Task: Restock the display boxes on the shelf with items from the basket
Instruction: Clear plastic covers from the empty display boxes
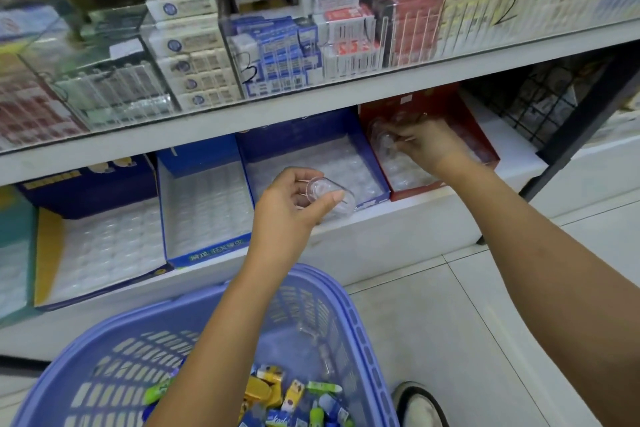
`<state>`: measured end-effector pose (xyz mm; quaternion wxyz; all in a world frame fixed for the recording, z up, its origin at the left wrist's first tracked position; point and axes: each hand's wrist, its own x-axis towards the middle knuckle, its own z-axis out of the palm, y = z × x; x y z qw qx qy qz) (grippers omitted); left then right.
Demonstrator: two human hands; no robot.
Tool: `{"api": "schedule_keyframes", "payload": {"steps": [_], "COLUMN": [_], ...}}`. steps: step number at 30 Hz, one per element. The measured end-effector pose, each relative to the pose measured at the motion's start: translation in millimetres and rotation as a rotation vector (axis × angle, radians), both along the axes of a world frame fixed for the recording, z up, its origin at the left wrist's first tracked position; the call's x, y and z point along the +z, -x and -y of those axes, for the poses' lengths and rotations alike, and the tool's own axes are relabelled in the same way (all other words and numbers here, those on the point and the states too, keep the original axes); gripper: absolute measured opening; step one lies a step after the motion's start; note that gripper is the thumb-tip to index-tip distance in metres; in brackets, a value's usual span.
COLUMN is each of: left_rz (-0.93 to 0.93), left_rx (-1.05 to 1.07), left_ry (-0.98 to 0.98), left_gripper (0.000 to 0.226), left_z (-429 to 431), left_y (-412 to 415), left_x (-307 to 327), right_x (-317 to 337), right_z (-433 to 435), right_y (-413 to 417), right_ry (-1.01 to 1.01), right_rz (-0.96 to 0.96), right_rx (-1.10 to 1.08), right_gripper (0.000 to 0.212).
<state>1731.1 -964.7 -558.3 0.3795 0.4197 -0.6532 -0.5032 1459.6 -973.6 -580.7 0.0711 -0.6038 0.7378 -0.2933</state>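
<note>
The thumb and fingers of the left hand (291, 204) pinch a clear oval plastic case (327, 191) over the front edge of the blue display box (304, 135). The fingers of the right hand (419, 146) are curled round another clear plastic piece (379, 137) inside the red display box (443, 104), which stands just beside the blue one on the lower shelf (381, 224). Below, the purple basket (349, 308) holds small colourful packets (277, 395).

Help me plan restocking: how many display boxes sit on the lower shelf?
5, left to right: teal box, cut off by the frame; yellow-edged box; light blue box; dark blue box; red box. More may be hidden left.
</note>
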Motion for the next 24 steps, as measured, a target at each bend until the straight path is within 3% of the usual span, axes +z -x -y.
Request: {"api": "schedule_keyframes", "payload": {"steps": [5,8,12,18,24], "left_rz": [0.093,0.215,0.439,0.482,0.600], "left_rx": [-0.048,-0.091,-0.118,-0.271,-0.261], "left_ry": [0.161,0.332,0.398,0.482,0.617], "left_gripper": [0.028,0.031,0.036,0.038,0.041], "left_z": [11.2,25.0,45.8,57.9,70.1], "left_y": [29.1,59.1,109.0,159.3,173.7], "left_x": [17.6,29.6,37.9,26.0,3.5], "right_x": [0.5,7.8,-0.3,-19.7,-17.8], "right_z": [-5.3,-13.5,-25.4,-32.7,-30.0], "right_y": [-1.6,11.5,26.1,29.1,32.1], "right_ry": [-0.005,0.071,-0.213,-0.250,-0.243], "right_rz": [-0.020,-0.020,-0.097,-0.093,-0.070], "right_rx": [0.000,-0.159,-0.325,-0.297,-0.293], "right_gripper": [0.044,0.040,0.045,0.044,0.046]}}
